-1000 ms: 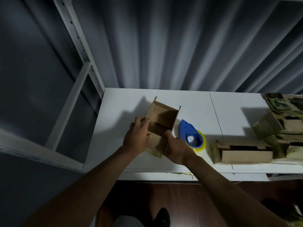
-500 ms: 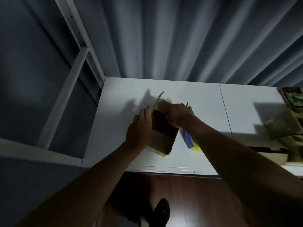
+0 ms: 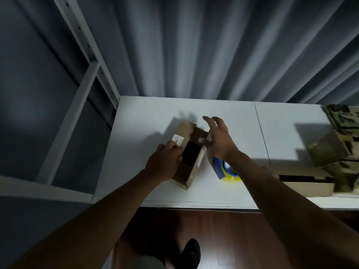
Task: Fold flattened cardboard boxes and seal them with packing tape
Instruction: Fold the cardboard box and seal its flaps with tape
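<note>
A small brown cardboard box (image 3: 185, 172) stands on the white table (image 3: 143, 133), its top partly closed with a dark gap still showing. One folded flap carries a white barcode label (image 3: 177, 140). My left hand (image 3: 165, 163) rests on the left flap, fingers pressing it down. My right hand (image 3: 217, 139) hovers over the right side of the box with fingers spread, thumb against the right flap. A blue tape dispenser with a yellow roll (image 3: 226, 169) lies just right of the box, partly hidden by my right forearm.
Several folded boxes, some with camouflage print (image 3: 338, 148), pile up at the table's right end; a plain one (image 3: 303, 186) lies near the front edge. A white shelf frame (image 3: 85, 78) rises at the left. Grey curtain hangs behind.
The top flaps have been folded down over the box. My right hand has lifted from the far flap and spread its fingers. The view shifted slightly right.
</note>
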